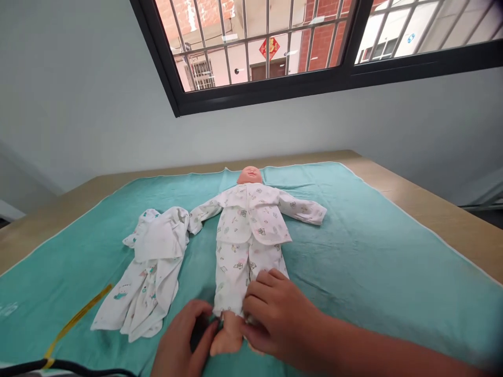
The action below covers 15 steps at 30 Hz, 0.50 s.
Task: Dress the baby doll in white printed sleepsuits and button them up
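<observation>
A baby doll (249,176) lies face up, dressed in a white printed long-sleeved top (251,212) and matching trousers (231,267). Its bare foot (227,340) sticks out of the trouser leg on the left, toward me. My left hand (183,340) is at the outer side of that leg's cuff, thumb and index finger curved in a pinch at the hem. Across the other lower leg, my right hand (281,314) has its fingers curled on the trouser fabric near the cuff. It hides most of that leg and foot.
White printed baby clothes (153,272) lie crumpled left of the doll. A teal cloth (353,251) covers most of the wooden table (424,204). A yellow strip (78,318) and a black cable (74,368) are at lower left. Behind stands a wall with a barred window (259,90).
</observation>
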### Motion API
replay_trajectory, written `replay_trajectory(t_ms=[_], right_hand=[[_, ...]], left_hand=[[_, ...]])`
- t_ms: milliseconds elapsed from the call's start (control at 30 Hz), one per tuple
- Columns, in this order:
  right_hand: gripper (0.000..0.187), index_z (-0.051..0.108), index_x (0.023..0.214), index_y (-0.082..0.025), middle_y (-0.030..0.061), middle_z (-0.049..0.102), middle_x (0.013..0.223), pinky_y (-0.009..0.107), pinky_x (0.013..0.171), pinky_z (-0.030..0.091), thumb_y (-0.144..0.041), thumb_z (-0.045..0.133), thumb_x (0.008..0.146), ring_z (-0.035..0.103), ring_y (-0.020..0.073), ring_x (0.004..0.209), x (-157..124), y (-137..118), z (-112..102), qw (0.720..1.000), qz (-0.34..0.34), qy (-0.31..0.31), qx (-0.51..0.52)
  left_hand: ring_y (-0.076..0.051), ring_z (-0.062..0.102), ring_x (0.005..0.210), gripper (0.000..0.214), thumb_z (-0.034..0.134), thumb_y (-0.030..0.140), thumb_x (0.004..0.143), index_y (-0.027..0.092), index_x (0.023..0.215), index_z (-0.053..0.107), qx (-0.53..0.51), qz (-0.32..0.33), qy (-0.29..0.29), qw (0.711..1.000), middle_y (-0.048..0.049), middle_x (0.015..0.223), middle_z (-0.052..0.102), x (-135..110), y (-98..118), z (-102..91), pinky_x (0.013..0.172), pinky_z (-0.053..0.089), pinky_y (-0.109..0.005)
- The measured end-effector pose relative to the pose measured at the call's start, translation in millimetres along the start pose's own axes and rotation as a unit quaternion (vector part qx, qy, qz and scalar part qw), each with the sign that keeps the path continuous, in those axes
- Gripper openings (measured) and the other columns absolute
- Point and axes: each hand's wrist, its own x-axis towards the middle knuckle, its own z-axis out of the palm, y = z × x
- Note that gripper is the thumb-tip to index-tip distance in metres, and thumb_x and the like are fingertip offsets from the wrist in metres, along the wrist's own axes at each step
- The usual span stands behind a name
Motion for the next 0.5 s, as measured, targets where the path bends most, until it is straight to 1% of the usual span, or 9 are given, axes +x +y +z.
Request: replay_trajectory(t_ms=[100,200,267,300,367,433,500], right_hand=[[0.018,0.057,0.074,-0.018,0.0055,0.063,0.077,0.037,0.071,0.038,-0.033,0.060,0.083,0.053,0.0208,0.076,8.3,-8.3,4.6,0.995,0.050,-0.057,-0.067],[0.016,0.058,0.071,-0.018,0.0055,0.062,0.074,0.038,0.072,0.037,-0.030,0.061,0.081,0.053,0.0206,0.072,14.3,-12.2,1.3,0.991,0.046,-0.091,-0.090],[0.013,0.058,0.072,-0.018,0.0044,0.062,0.073,0.037,0.072,0.037,-0.028,0.059,0.081,0.053,0.0197,0.071,13.7,-15.9,-4.0,0.993,0.031,-0.090,-0.074],[0.012,0.058,0.073,-0.019,0.0038,0.062,0.073,0.037,0.071,0.036,-0.026,0.057,0.082,0.052,0.0190,0.071,11.9,-18.9,-7.0,0.994,0.023,-0.083,-0.062],[0.011,0.057,0.073,-0.019,0.0033,0.062,0.074,0.035,0.069,0.036,-0.022,0.054,0.083,0.051,0.0177,0.070,6.2,-27.4,-12.4,0.997,0.004,-0.065,-0.048],[0.012,0.056,0.072,-0.019,0.0031,0.060,0.073,0.035,0.067,0.035,-0.020,0.053,0.084,0.049,0.0169,0.068,-0.6,-38.6,-15.0,0.997,-0.036,-0.048,-0.057],[0.017,0.055,0.070,-0.020,0.0018,0.057,0.069,0.034,0.065,0.036,-0.019,0.052,0.086,0.046,0.0158,0.064,-7.3,-49.9,-14.4,0.992,-0.094,-0.030,-0.073]], left_hand=[[-0.024,0.066,0.082,0.019,0.056,0.040,0.081,0.027,0.093,0.062,0.032,-0.027,0.025,0.999,-0.0040,0.089,0.070,9.7,10.0,7.6,0.073,0.052,-0.034],[-0.024,0.066,0.084,0.021,0.055,0.036,0.079,0.025,0.095,0.061,0.021,-0.057,0.020,0.998,-0.0040,0.091,0.071,17.6,21.2,8.7,0.073,0.052,-0.034],[-0.023,0.066,0.080,0.021,0.054,0.036,0.079,0.025,0.096,0.060,0.003,-0.068,0.022,0.997,-0.0029,0.089,0.070,17.7,26.8,5.9,0.071,0.052,-0.033],[-0.022,0.066,0.078,0.021,0.055,0.037,0.079,0.025,0.096,0.060,-0.003,-0.066,0.033,0.997,-0.0023,0.086,0.070,15.7,28.5,3.8,0.070,0.052,-0.032],[-0.022,0.066,0.076,0.022,0.056,0.039,0.078,0.025,0.095,0.059,-0.005,-0.052,0.079,0.995,-0.0018,0.084,0.069,8.1,28.8,-1.1,0.069,0.053,-0.031],[-0.022,0.066,0.078,0.023,0.058,0.039,0.077,0.025,0.096,0.059,0.007,-0.033,0.126,0.992,-0.0020,0.084,0.070,-3.3,24.1,-5.6,0.069,0.054,-0.031],[-0.022,0.068,0.079,0.023,0.056,0.038,0.079,0.026,0.098,0.058,0.036,-0.005,0.145,0.989,-0.0023,0.086,0.071,-16.8,14.8,-8.7,0.067,0.055,-0.030]])
